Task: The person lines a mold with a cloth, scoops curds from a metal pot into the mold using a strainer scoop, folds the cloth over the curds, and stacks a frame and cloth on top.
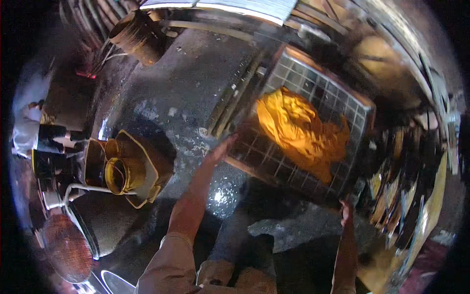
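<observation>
A wood-edged frame with a wire grid [274, 161] is held tilted in front of me. On the grid lies a crumpled orange-yellow cloth [298, 127], bunched toward the middle. My left hand [224, 148] is closed on the frame's left near corner, its fingertips partly lost in shadow. At the right near corner, my right hand [346, 211] has its fingers curled around the edge. Neither hand touches the cloth.
Yellow-stained containers [120, 174] stand on the wet, dark floor [181, 122] to the left. A rusty bucket [139, 39] is farther off. A reddish woven basket [67, 247] sits at lower left. Stacked boards [396, 191] line the right. A person [29, 130] is at far left.
</observation>
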Action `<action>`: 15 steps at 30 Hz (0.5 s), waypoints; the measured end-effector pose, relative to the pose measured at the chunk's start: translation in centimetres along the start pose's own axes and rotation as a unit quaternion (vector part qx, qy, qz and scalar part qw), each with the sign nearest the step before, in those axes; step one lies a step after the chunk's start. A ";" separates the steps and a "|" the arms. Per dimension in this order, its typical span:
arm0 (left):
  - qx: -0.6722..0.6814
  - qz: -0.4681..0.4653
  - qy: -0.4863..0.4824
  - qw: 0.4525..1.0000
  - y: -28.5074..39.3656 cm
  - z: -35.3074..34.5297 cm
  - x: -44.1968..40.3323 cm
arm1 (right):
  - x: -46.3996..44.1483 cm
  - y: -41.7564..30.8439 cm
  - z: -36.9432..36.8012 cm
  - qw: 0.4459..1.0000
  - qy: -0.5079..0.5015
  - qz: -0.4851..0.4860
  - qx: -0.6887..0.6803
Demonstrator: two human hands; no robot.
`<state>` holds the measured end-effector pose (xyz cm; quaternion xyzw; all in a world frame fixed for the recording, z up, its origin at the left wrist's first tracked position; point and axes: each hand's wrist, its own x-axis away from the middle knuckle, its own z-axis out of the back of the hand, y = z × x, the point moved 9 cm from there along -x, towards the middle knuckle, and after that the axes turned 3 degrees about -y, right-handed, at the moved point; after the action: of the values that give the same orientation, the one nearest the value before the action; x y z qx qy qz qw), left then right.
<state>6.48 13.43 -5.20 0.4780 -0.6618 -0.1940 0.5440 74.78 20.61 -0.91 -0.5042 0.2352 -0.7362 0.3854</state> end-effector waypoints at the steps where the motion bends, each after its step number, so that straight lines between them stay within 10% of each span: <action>1: 0.048 0.028 -0.018 0.998 -2.7 0.9 -3.2 | -1.0 -3.0 -0.6 0.999 0.007 0.034 0.003; 5: 0.180 -0.021 -0.099 0.979 3.3 -2.7 -6.4 | -3.5 -13.3 -3.7 0.989 0.021 -0.085 0.118; 8: -0.083 0.010 -0.007 0.996 9.5 -3.1 -11.6 | -9.9 -16.4 -2.9 0.977 0.103 -0.144 0.115; 12: 0.062 -0.018 -0.115 0.991 15.6 -6.5 -18.8 | -16.6 -23.9 -4.7 0.952 0.074 -0.033 0.296; 15: -0.082 -0.061 -0.042 0.994 13.9 -5.0 -27.9 | -21.2 -26.8 -4.9 0.882 0.070 0.052 0.463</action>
<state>3.83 44.76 -7.62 0.4625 -0.6357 -0.3001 0.5403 65.54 53.32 5.05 -0.2021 -0.0805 -0.7735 0.5953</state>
